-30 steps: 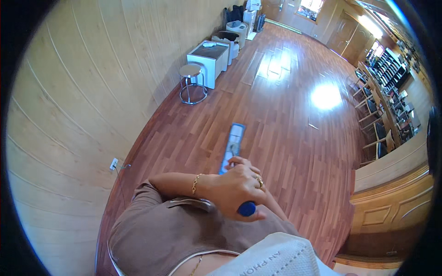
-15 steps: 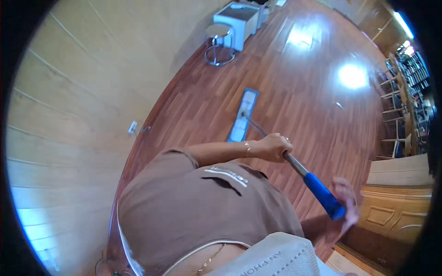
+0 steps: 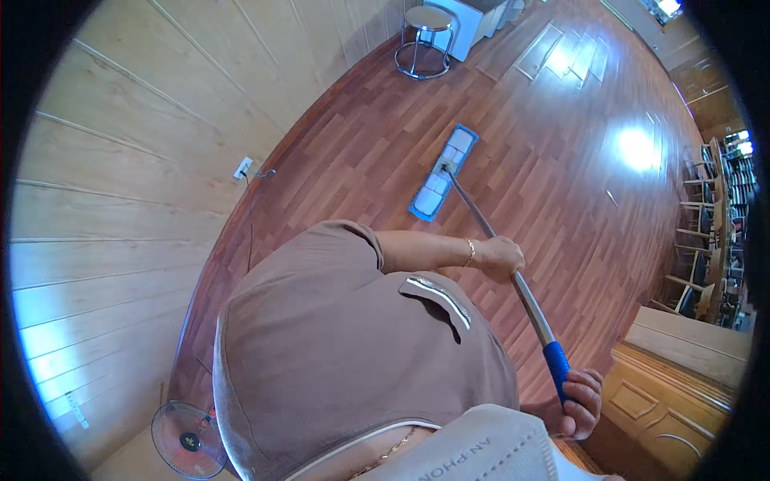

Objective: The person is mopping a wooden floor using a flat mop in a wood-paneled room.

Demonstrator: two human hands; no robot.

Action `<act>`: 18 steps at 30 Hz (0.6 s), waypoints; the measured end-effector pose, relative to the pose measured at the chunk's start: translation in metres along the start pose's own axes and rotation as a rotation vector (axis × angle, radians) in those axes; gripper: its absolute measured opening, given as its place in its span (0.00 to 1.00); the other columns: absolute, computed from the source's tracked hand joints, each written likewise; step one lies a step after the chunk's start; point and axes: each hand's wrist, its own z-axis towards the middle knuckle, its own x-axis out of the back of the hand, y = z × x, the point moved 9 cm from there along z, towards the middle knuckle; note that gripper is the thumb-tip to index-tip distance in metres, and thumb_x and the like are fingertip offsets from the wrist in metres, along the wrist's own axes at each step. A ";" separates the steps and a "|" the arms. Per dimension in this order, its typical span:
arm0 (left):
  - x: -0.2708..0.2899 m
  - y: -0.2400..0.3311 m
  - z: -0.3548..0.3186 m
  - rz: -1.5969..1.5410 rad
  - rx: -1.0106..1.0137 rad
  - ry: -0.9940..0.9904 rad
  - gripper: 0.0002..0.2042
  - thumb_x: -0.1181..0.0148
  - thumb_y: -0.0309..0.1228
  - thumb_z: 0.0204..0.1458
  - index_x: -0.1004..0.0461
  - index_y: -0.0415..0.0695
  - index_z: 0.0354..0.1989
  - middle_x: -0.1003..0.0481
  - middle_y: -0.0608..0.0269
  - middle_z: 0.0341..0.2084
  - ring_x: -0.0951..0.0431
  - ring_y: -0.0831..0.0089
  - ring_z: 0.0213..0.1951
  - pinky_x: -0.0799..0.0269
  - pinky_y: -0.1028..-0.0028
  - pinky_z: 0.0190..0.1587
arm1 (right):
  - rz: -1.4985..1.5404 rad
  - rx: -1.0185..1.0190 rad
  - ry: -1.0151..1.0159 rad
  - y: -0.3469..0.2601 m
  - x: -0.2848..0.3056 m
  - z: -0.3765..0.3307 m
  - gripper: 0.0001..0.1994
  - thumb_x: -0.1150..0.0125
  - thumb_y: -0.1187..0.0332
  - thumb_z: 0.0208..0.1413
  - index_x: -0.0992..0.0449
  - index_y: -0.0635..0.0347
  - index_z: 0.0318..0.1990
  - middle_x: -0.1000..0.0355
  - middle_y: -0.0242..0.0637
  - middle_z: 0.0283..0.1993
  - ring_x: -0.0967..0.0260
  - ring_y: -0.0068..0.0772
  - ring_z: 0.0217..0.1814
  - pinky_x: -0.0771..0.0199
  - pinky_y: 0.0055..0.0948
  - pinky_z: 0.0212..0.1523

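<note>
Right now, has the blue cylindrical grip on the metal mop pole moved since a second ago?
Yes: the blue grip moved right, closer to the carved yellow-brown wooden panel.

The mop pole (image 3: 531, 304) was shiny metal, and its blue handle (image 3: 556, 366) looked like plastic. The mop head (image 3: 441, 175) had a blue cloth edge. The floor (image 3: 353, 160) was glossy wood, and the wall (image 3: 144, 152) looked like dull wood boards. The stool (image 3: 429, 18) had shiny metal legs. The shirt (image 3: 361, 329) was matt cloth; the mask (image 3: 481, 449) looked papery and bumpy.
</note>
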 end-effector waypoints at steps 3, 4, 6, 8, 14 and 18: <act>0.006 -0.004 0.010 0.064 0.076 0.068 0.08 0.42 0.37 0.41 0.22 0.48 0.22 0.22 0.56 0.26 0.20 0.54 0.33 0.25 0.57 0.36 | 0.143 -0.045 0.046 0.016 0.018 0.001 0.28 0.51 0.42 0.58 0.35 0.59 0.20 0.31 0.41 0.18 0.28 0.43 0.22 0.31 0.39 0.25; 0.006 -0.008 0.015 0.068 0.105 0.089 0.08 0.42 0.37 0.41 0.22 0.48 0.22 0.22 0.56 0.26 0.20 0.54 0.33 0.25 0.57 0.36 | 0.197 -0.025 -0.019 0.023 0.023 0.006 0.27 0.50 0.43 0.58 0.34 0.59 0.21 0.31 0.41 0.19 0.28 0.44 0.23 0.30 0.40 0.26; -0.008 0.011 0.025 0.072 0.128 0.074 0.08 0.43 0.37 0.41 0.22 0.48 0.21 0.22 0.56 0.25 0.20 0.55 0.33 0.25 0.57 0.36 | 0.238 -0.046 -0.051 0.030 0.047 -0.009 0.25 0.46 0.46 0.57 0.33 0.62 0.23 0.29 0.45 0.22 0.27 0.46 0.26 0.28 0.42 0.29; -0.009 0.012 0.030 0.060 0.197 0.097 0.08 0.43 0.37 0.40 0.23 0.48 0.21 0.22 0.56 0.25 0.20 0.55 0.33 0.25 0.58 0.36 | 0.284 -0.087 -0.048 0.040 0.060 -0.012 0.25 0.45 0.46 0.57 0.34 0.62 0.24 0.29 0.45 0.22 0.26 0.47 0.27 0.28 0.44 0.31; -0.015 0.009 0.085 0.063 0.338 0.322 0.05 0.42 0.35 0.39 0.26 0.48 0.21 0.24 0.56 0.23 0.22 0.53 0.31 0.27 0.56 0.36 | 0.451 -0.086 -0.203 0.129 0.120 -0.008 0.22 0.45 0.51 0.59 0.34 0.64 0.27 0.27 0.52 0.29 0.26 0.50 0.35 0.26 0.47 0.37; 0.028 0.049 0.118 0.060 0.513 0.443 0.09 0.41 0.37 0.43 0.27 0.46 0.19 0.25 0.54 0.22 0.23 0.52 0.32 0.29 0.55 0.36 | 0.560 -0.048 -0.305 0.163 0.168 0.064 0.24 0.45 0.50 0.59 0.34 0.65 0.25 0.27 0.52 0.28 0.26 0.50 0.34 0.25 0.47 0.37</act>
